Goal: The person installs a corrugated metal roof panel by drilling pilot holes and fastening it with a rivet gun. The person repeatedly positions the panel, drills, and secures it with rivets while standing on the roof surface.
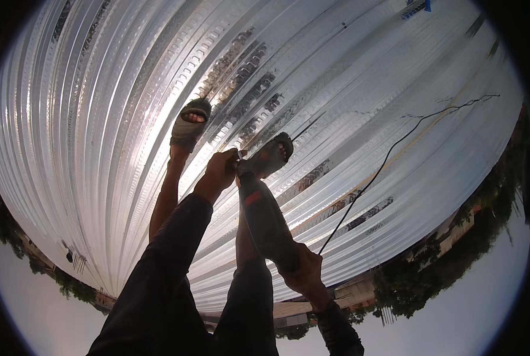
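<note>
A long dark corded power drill (268,222) with a red band slants across the middle. My right hand (303,270) is wrapped round its rear end. At its narrow front end is my left hand (218,172), fingers pinched together. Something small and pale shows at those fingertips, too small to name. Below both hands lies a ribbed, shiny metal sheet (128,118). My feet stand on it in dark open-toed sandals (191,121), one to each side of the left hand.
A black cable (389,153) curves from near my right hand to the far right across the ribs. A yellowish line (416,142) runs close to it. Something blue (427,6) lies at the top right. Trees (413,285) stand beyond the sheet's edge.
</note>
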`<state>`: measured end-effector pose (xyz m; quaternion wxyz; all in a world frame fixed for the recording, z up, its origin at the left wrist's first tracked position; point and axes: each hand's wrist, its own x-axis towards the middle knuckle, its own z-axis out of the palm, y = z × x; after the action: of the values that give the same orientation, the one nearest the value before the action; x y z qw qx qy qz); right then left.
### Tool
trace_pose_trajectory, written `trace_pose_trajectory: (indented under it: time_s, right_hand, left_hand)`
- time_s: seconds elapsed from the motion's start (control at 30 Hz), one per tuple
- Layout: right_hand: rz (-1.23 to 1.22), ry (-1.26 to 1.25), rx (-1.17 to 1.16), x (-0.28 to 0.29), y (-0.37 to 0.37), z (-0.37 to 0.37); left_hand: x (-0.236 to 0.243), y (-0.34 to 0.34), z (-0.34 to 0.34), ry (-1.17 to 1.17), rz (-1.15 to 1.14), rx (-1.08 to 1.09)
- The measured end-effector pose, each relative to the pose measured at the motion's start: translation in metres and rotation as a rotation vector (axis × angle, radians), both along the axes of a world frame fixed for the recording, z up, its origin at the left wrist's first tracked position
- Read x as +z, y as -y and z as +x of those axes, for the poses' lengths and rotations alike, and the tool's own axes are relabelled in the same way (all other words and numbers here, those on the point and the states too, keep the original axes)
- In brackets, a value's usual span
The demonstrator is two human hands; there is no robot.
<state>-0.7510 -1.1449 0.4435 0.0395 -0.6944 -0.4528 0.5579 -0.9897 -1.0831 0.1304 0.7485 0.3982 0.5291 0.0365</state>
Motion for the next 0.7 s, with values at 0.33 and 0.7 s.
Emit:
trace_pose_trajectory:
  time_s: [0.33, 0.7]
  right_hand:
    - [-0.234, 0.03, 0.004, -0.013, 0.013, 0.006]
    - [-0.038, -0.102, -0.115, -0.024, 0.004, 0.006]
  left_hand:
    - [-0.01, 0.007, 0.005, 0.242, -0.444, 0.533]
    - [-0.02, 0.002, -0.004, 0.114, -0.348, 0.471]
